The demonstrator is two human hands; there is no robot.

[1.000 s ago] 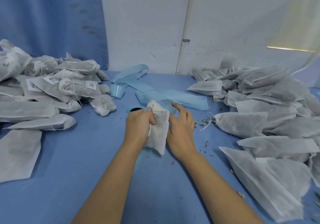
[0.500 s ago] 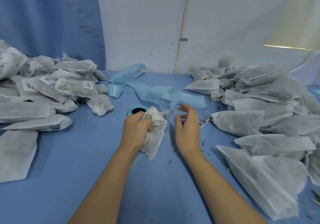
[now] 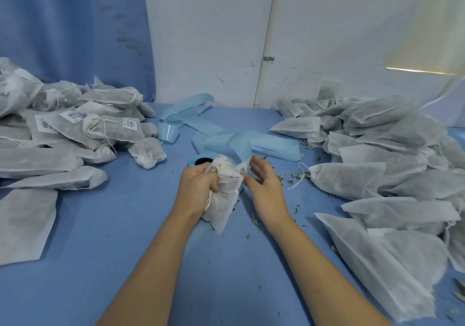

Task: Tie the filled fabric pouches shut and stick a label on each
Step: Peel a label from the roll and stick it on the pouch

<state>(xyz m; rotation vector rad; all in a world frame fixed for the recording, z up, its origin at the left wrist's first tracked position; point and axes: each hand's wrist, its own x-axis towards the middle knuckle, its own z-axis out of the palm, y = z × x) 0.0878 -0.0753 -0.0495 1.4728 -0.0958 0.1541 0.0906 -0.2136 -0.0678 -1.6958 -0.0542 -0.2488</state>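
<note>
While the pouch (image 3: pixel 222 194) is held over the table (image 3: pixel 125 225), the left hand (image 3: pixel 197 184) grips its gathered neck in a tight fist, with string trailing below the fingers. A barcoded label (image 3: pixel 242 168) sits just right of the pouch's top, at the loosely curled fingertips of the right hand (image 3: pixel 264 184). Whether they pinch it or it merely clings there I cannot tell. To stick it well, I judge the left hand should offer a flat patch of cloth and the right should press the label on from one edge, smoothing wrinkles. Just behind the pouch lies the label roll (image 3: pixel 198 161). Labelled pouches (image 3: pixel 100 126) lie far left, unlabelled ones (image 3: pixel 377 149) right.
</note>
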